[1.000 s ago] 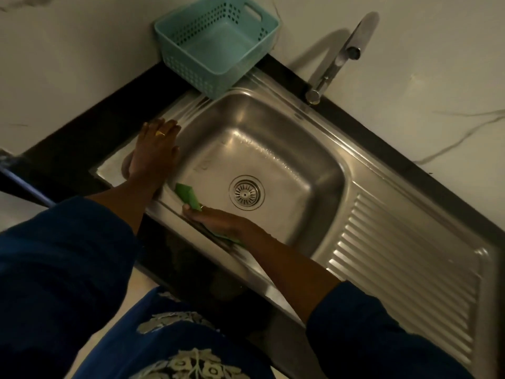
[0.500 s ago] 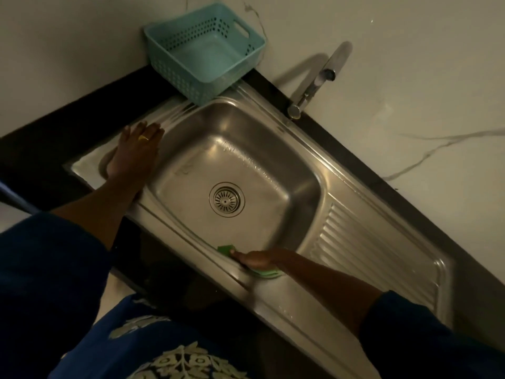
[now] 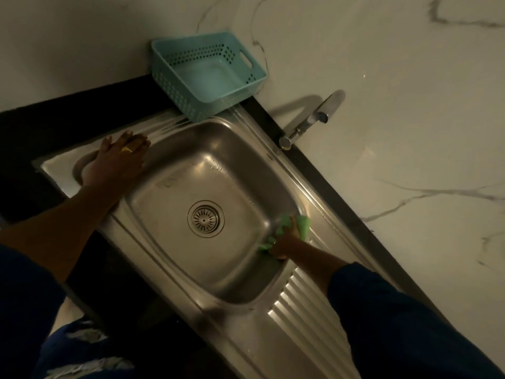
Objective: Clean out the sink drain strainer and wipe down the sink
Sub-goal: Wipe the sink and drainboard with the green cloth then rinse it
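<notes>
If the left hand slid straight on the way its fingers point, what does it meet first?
Probably the teal perforated plastic basket: the left hand lies flat on the stainless steel sink's rim, fingers aimed at the basket's near wall. Nothing shows between them, though depth is uncertain.

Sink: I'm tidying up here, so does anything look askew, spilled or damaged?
Only the teal basket, which sits partly on the sink at its back rim. The strainer sits in its drain; no damage shows.
</notes>
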